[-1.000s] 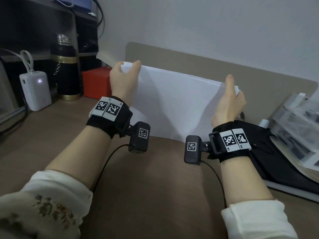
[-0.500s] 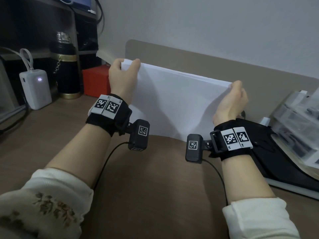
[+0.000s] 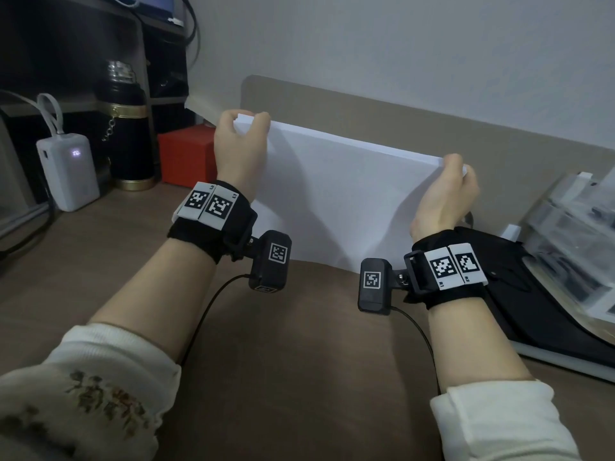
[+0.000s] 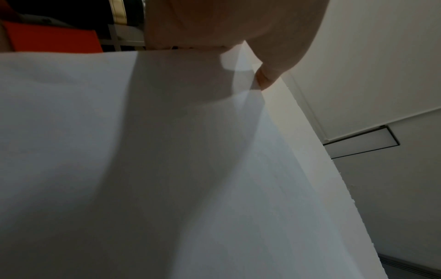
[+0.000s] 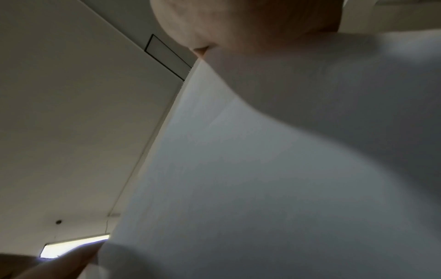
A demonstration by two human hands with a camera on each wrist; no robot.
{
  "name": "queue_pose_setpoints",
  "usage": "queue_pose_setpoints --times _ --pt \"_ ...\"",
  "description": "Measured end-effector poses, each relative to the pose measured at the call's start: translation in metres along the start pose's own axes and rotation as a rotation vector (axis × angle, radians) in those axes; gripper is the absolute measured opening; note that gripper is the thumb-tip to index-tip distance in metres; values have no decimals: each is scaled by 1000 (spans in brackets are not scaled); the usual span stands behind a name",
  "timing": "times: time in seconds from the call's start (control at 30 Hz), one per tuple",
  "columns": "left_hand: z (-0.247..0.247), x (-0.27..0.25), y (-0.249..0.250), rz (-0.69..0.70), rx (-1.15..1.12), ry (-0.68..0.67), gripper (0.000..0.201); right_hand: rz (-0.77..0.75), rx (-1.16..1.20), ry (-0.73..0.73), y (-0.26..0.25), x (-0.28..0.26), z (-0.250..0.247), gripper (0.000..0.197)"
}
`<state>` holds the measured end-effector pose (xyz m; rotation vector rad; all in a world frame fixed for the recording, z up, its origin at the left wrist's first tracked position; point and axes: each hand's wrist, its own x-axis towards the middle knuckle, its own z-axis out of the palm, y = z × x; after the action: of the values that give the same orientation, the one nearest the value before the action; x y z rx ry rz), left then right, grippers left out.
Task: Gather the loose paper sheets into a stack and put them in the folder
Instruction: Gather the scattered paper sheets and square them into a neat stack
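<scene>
I see my left hand (image 3: 240, 151) with its grip pinching the top left corner of the paper stack (image 3: 336, 201), which stands on its long edge on the desk (image 3: 283, 361) near the back edge. My right hand (image 3: 444, 197) has its grip curled over the top right corner. The black folder (image 3: 532, 311) lies at the desk's right edge.

White paper stack (image 3: 346, 197) upright on desk; black folder (image 3: 532, 294) (right) flat.
</scene>
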<state>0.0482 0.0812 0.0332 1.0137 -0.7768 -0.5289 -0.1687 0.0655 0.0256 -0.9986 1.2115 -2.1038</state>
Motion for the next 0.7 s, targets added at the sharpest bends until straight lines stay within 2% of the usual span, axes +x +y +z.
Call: queue_pose_setpoints --times 0.1,0.2,0.33,0.4,0.57,0.7 --pt "1 2 -1 17 -11 29 25 14 47 0 -3 1 -1 46" --pt "1 7 -2 -15 -33 69 33 13 88 3 -2 5 0 46" --pt "1 9 -3 -10 -1 69 26 9 91 4 0 6 1 42" --pt "2 10 -4 8 1 68 26 2 82 4 1 6 2 41" --pt "2 6 -5 121 96 85 49 43 17 21 0 7 3 43" --pt "3 9 -8 166 145 88 47 45 -20 3 1 6 3 38"
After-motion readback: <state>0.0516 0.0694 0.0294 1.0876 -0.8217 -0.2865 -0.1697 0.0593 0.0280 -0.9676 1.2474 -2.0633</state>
